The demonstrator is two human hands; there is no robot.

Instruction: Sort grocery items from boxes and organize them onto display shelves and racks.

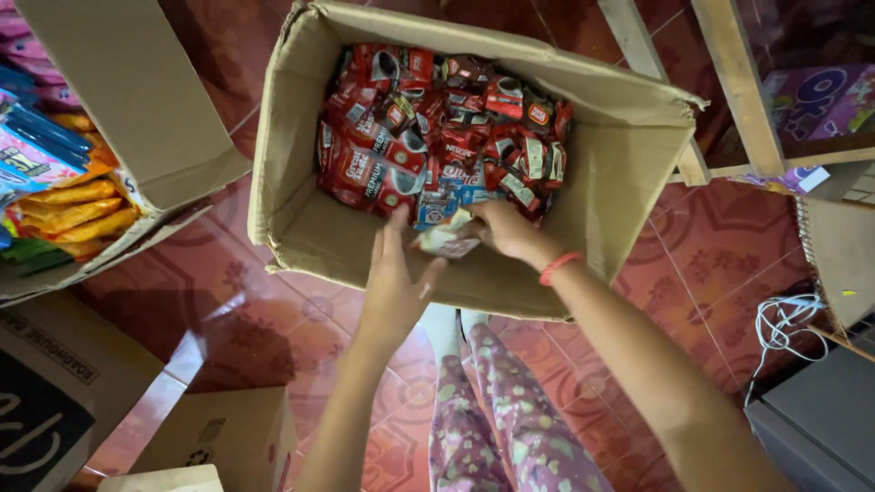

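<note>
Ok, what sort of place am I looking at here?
Probably a small shop's stockroom: an open cardboard box full of red sachets, a second box of snack packets, and wooden shelving on a red tiled floor.

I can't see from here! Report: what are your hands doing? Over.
Left hand open at the cardboard box front wall. Right hand gripping a pale sachet. Red sachets piled behind; nothing blocking.
</note>
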